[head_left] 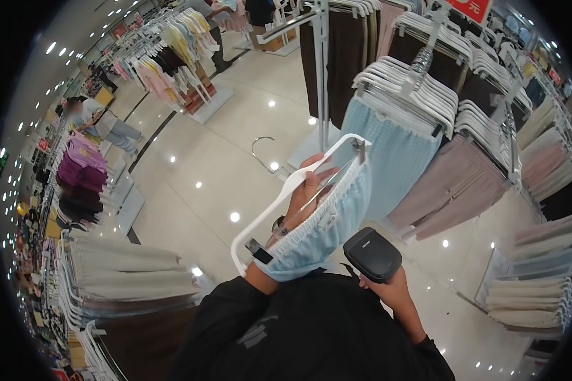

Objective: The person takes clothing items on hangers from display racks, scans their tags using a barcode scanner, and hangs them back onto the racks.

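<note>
My left hand [306, 190], with a watch on the wrist, is closed around a white clothes hanger [278, 193] near its hook. Light blue elastic-waist pants [337, 206] hang from the hanger by clips at both ends of the waistband. The wrist and forearm pass behind the waistband, which partly hides them. Lower right, my right hand [388, 286] grips a black handheld device with a broad rounded head, which looks like a garment steamer [372, 254]. Its head is beside the pants, with a small gap between them. Most of its handle is hidden.
Ahead on the right, a rack carries more light blue pants [394, 152] and pink pants [454, 184] on white hangers. Beige pants [124, 263] hang at left. Further away a person [105, 120] stands by purple garments [79, 165]. The floor [216, 165] is shiny tile.
</note>
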Demonstrator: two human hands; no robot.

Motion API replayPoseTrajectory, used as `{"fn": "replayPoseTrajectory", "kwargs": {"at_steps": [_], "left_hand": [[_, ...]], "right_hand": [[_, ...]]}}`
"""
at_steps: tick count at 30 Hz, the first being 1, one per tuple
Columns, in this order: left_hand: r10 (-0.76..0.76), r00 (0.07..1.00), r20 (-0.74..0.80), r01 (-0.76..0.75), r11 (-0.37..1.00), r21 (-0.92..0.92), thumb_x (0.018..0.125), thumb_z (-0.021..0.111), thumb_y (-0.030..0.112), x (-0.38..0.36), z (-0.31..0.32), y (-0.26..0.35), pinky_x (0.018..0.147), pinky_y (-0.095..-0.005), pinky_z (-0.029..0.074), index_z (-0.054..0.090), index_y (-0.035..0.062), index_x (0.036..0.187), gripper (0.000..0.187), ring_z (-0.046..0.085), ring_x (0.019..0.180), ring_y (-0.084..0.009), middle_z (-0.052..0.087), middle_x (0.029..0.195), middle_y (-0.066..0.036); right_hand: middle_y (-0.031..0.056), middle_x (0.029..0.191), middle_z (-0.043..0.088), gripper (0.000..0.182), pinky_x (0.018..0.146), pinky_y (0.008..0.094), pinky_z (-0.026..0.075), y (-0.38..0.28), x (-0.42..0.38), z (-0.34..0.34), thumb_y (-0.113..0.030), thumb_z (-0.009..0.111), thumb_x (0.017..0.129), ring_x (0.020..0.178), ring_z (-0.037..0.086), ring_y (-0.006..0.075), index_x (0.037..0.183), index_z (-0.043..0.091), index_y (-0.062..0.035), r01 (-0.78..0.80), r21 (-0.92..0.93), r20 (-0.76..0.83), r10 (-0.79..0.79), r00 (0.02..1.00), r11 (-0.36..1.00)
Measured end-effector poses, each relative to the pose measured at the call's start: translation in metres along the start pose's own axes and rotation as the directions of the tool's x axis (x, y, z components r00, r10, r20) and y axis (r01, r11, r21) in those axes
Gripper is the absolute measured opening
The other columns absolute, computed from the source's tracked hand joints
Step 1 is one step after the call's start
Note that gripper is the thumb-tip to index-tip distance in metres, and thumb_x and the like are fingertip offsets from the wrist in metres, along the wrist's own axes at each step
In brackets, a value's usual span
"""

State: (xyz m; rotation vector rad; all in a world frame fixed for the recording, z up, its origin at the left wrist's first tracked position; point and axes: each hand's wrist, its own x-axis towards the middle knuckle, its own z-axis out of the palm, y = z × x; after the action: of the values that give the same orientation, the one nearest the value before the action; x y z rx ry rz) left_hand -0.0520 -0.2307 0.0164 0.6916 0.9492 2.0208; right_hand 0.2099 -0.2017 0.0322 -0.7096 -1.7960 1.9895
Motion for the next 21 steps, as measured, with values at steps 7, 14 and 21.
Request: {"fn": "replayPoseTrajectory", "kwargs": {"at_steps": [7,14,21], "left_hand": [[0.552,0.738,0.387,-0.454,-0.017,0.891,0.081,0.069,0.014,0.021,-0.086,0.075,0.095,-0.0445,0.045,0.059,0.0012,0.107,0.031,0.052,0.118,-0.0351,0.056,0.122,-0.013],[0.424,0.802,0.421,-0.284,-0.35,0.893,0.072,0.072,0.009,0.037,-0.147,0.125,0.099,-0.0517,0.04,0.061,0.0037,0.088,0.02,0.058,0.102,-0.0319,0.062,0.094,-0.008],[0.407,0.84,0.358,-0.203,-0.377,0.904,0.065,0.073,0.007,0.098,-0.198,0.125,0.088,-0.0448,0.045,0.064,0.0085,0.089,0.026,0.055,0.08,-0.0265,0.056,0.08,-0.006]], "right_hand": [[0.0115,0.085,0.064,0.019,0.067,0.029,0.051,0.0,0.044,0.062,-0.001,0.063,0.085,0.074,0.064,0.0174,0.104,0.058,0.0039,0.055,0.292,-0.03,-0.048,0.998,0.955],[0.0137,0.087,0.06,0.04,0.064,0.0315,0.051,-0.002,0.1,0.089,-0.018,0.06,0.089,0.069,0.062,0.0206,0.121,0.049,0.0017,0.283,0.263,-0.022,-0.287,0.958,0.923],[0.013,0.095,0.059,0.03,0.065,0.0313,0.051,0.015,0.194,0.097,-0.01,0.054,0.092,0.078,0.061,0.0196,0.118,0.051,0.0026,0.278,0.314,-0.31,-0.178,0.934,0.908]]}}
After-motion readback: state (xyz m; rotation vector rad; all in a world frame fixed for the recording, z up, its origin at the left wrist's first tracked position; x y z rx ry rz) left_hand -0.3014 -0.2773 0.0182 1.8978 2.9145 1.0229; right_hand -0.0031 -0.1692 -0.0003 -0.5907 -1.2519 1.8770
